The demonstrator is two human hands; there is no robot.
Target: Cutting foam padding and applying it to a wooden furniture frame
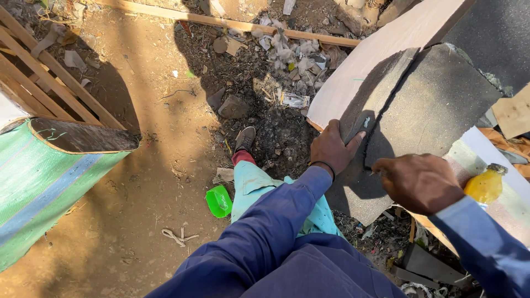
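You are pressing left hand (333,148) flat, fingers spread, on dark grey sheet (419,110) lying over pale board (381,55). Right hand (418,182) clenching around something at sheet's cut line; cannot tell what. Yellow bottle (486,185) sitting just beside right hand. Green cup (219,201) lying on dirt ground (143,165) near your shoe (244,138).
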